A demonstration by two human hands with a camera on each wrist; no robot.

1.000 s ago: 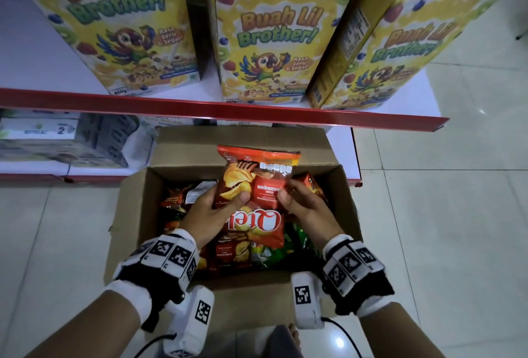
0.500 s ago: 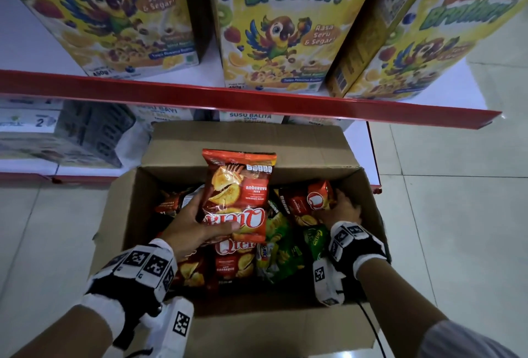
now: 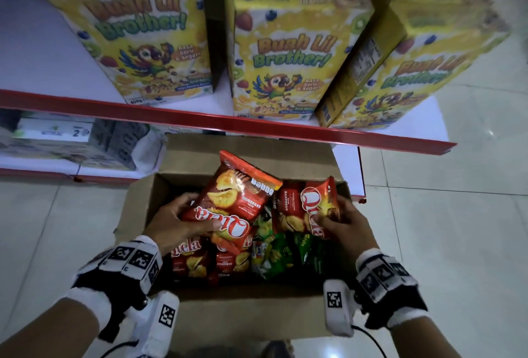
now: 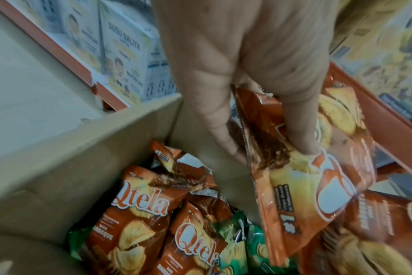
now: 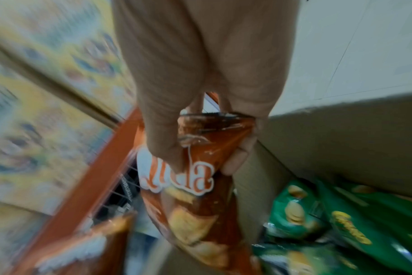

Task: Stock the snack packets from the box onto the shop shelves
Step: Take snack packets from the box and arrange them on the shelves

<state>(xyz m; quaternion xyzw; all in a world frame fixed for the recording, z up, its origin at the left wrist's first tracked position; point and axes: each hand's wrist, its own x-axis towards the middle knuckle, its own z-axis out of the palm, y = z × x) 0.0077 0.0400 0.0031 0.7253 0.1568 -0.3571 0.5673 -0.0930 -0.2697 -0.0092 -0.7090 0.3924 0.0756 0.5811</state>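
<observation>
Fingers (image 5: 233, 163) pinch red packet (image 5: 188, 204); right-wrist view blurred, shelf indistinct.

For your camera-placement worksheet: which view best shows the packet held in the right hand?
The head view: the red Qtela packet shows nearly whole in the right hand. The right wrist view shows it close but blurred; the left wrist view barely catches it.

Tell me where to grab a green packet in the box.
Likely by its upper sealed edge, from above: the green packets lie packed between red packets and the box wall, so their sides are hemmed in. Both the left hand and right hand already hold red ones.
</observation>
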